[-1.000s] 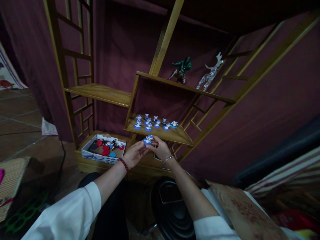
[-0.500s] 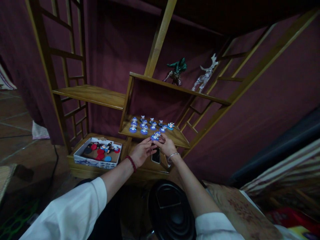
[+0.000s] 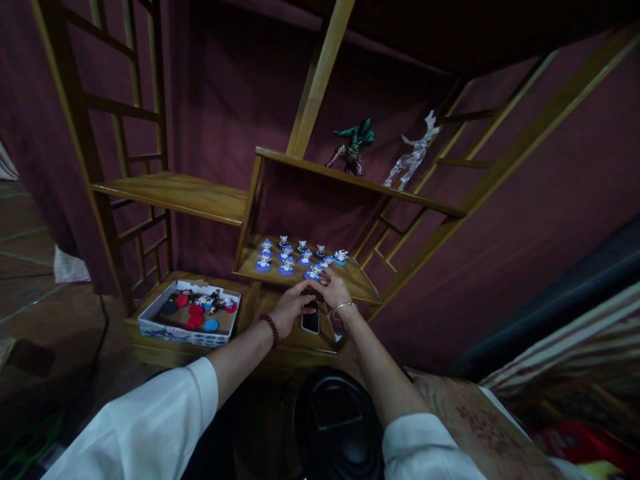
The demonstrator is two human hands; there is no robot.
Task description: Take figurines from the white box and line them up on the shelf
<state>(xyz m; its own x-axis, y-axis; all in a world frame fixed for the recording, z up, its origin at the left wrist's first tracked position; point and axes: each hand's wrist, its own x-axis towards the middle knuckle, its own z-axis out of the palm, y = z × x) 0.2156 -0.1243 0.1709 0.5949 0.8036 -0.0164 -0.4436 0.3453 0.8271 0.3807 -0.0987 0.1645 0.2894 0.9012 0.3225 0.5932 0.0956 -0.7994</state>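
Note:
A small blue-and-white figurine (image 3: 313,272) on a round purple base is at the front edge of the lower wooden shelf (image 3: 350,280). The fingers of my right hand (image 3: 334,291) pinch it from the right. Just below and left of it, my left hand (image 3: 291,311) has its fingers apart, fingertips close to the base; whether they touch it I cannot tell. Similar figurines (image 3: 287,266) stand in rows behind and to the left. Several darker little figurines (image 3: 302,247) form the back row, with a light-blue-based one (image 3: 341,257) at the right end.
A shallow cardboard box (image 3: 187,333) holding loose figurines and red, black and blue discs sits lower left. Below my hands lies a phone (image 3: 311,321). The upper shelf bears a green hooded statue (image 3: 357,143) and a clear deer statue (image 3: 413,157). A black rounded object (image 3: 345,427) stands in front.
The figurine has come down slightly to the shelf's front edge, with my right hand still on it. My left hand remains close beneath. The view has shifted slightly.

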